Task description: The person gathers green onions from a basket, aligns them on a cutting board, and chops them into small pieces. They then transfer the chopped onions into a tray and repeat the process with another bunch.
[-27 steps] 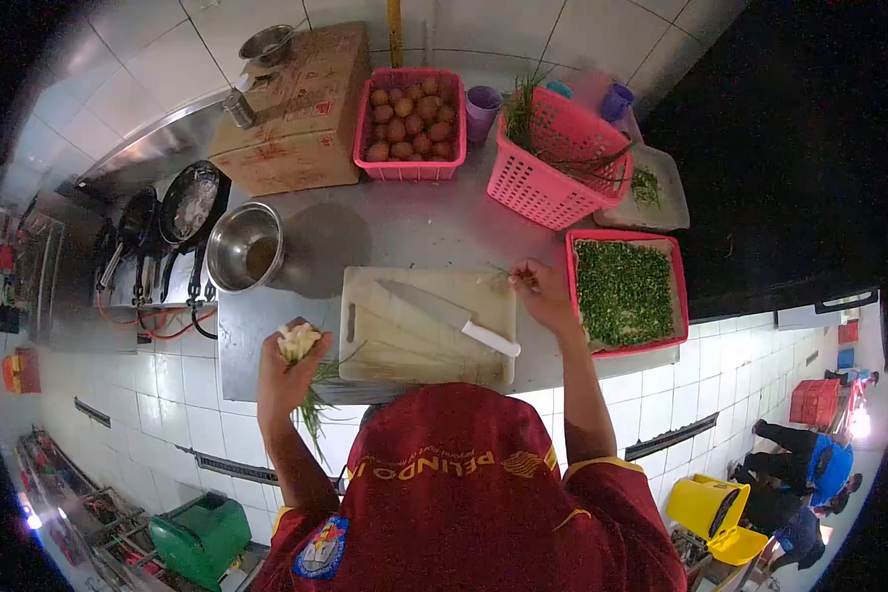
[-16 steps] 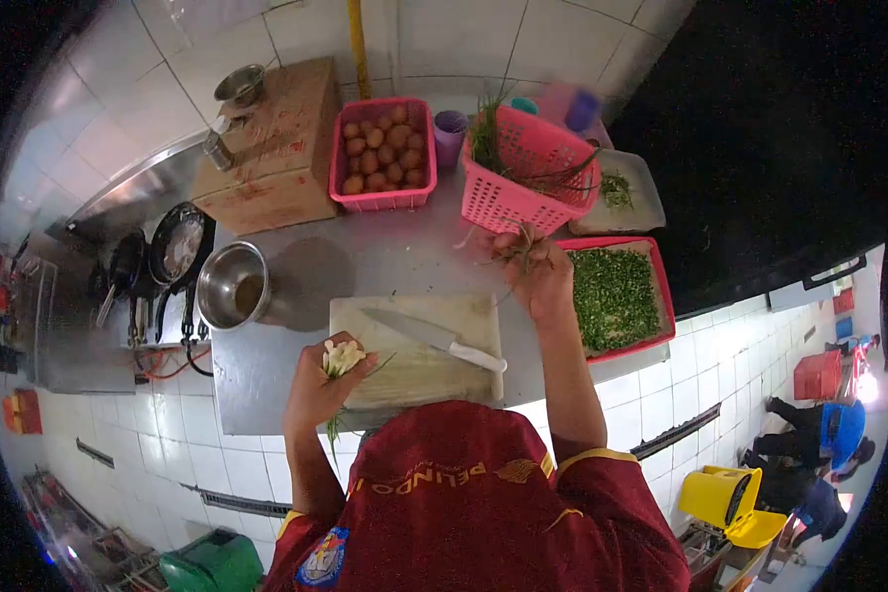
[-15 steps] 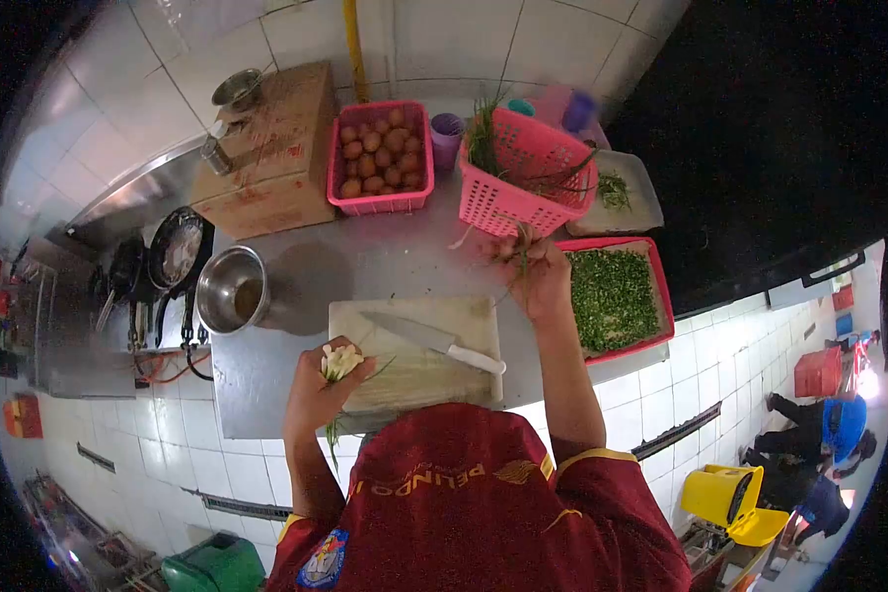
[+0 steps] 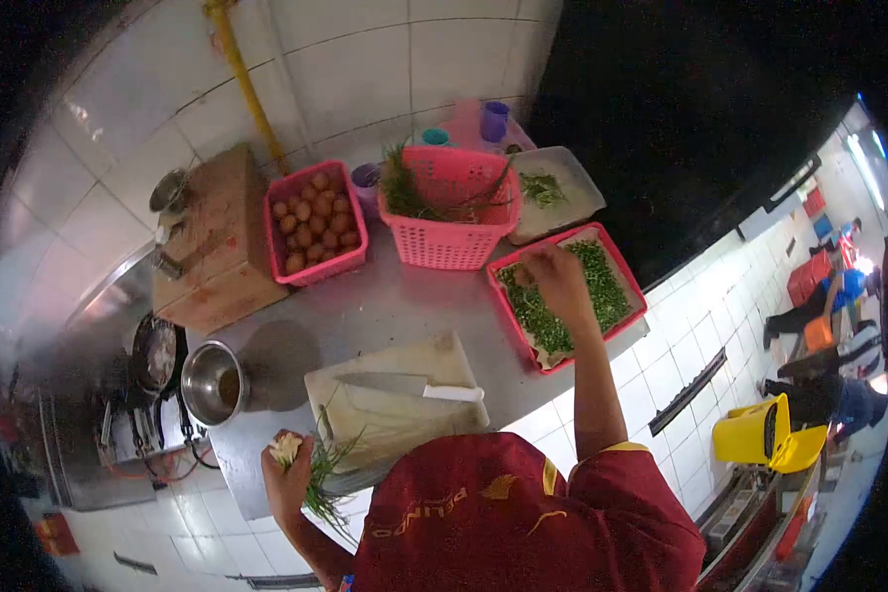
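Observation:
My left hand [image 4: 288,472] is closed round a bunch of green stalks [image 4: 328,485] with pale cut ends, left of the white cutting board [image 4: 397,400]. A knife [image 4: 405,385] with a white handle lies on the board. Over a pink tray of chopped greens [image 4: 607,281], my right hand [image 4: 555,281] has its fingers bent together; whatever they hold is too small to make out. Behind the board stands a pink basket [image 4: 444,242] with long green stalks in it.
A steel bowl [image 4: 214,383] sits left of the board. Further back are a cardboard box [image 4: 212,242], a pink basket of eggs [image 4: 316,222], purple cups and a clear tray [image 4: 562,202]. Pans [image 4: 156,353] are at the left. People stand beyond a yellow bin [image 4: 750,434] at the right.
The view has turned and shifted. My right hand has moved from the front of the pink basket to over the chopped greens. My left hand still holds its bunch, now beside the board's left edge.

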Motion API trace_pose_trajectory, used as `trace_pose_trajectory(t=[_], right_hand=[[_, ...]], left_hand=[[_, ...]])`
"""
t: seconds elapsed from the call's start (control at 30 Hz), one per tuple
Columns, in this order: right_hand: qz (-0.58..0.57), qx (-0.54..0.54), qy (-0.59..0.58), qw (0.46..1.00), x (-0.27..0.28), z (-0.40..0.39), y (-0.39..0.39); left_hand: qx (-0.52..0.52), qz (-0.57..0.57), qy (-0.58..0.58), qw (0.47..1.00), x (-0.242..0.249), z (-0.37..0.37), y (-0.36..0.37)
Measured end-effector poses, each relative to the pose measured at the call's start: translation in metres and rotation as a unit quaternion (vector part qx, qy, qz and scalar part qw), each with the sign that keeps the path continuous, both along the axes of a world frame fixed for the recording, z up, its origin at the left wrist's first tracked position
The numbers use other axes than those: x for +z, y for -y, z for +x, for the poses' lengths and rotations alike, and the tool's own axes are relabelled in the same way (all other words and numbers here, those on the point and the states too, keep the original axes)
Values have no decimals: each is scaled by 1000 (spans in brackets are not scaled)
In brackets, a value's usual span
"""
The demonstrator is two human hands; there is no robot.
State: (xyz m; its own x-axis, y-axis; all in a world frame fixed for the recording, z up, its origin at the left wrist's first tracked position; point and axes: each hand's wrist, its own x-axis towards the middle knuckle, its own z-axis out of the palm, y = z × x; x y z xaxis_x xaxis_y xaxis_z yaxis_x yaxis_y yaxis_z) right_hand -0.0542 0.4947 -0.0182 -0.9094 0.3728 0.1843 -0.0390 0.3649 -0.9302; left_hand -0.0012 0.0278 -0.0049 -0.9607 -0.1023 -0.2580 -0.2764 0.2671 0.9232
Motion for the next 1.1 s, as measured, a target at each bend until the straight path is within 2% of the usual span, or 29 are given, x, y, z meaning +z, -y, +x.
trace_pose_trajectory(t=[0.07,0.1,0.17,0.27,0.37,0.47,0.57,0.6,0.7,0.77,0.9,0.93,1.0,1.1], right_hand=[[-34,-25,-48,998,13,-1,-28],[-23,-55,-39,997,20,-4,-43],[-7,-110,-22,994,31,-15,-69],[16,-101,-47,994,34,-37,-108],[-21,-71,-44,996,57,-55,-120],[-34,-51,-52,997,82,-71,-125],[-54,-47,-69,995,102,-88,-130],[-61,-46,-76,994,106,-96,-133],[47,-73,-52,995,95,-126,-167],[69,-67,42,994,85,-142,-187],[157,-120,205,959,23,-192,-233],[254,-195,116,940,-3,-203,-243],[430,-328,-70,838,-38,-220,-257],[296,-309,-248,869,3,-186,-183]], left_hand=[[5,14,-18,1000,-8,-2,8],[16,-10,-10,1000,6,-2,-2],[-6,13,-3,1000,4,-4,5],[-8,-19,-4,1000,6,-7,6],[-6,-22,-38,999,6,-7,5],[100,-19,26,994,10,-2,-8],[12,-8,-12,1000,-2,-6,2],[15,-7,-9,1000,-1,-6,1],[41,-1,4,999,5,-6,-5],[85,5,17,996,7,-5,-10],[43,-30,7,999,4,-12,-8],[38,-37,7,999,3,-13,-9],[20,-68,7,997,4,-17,-10],[-20,-131,15,991,5,-19,-9]])
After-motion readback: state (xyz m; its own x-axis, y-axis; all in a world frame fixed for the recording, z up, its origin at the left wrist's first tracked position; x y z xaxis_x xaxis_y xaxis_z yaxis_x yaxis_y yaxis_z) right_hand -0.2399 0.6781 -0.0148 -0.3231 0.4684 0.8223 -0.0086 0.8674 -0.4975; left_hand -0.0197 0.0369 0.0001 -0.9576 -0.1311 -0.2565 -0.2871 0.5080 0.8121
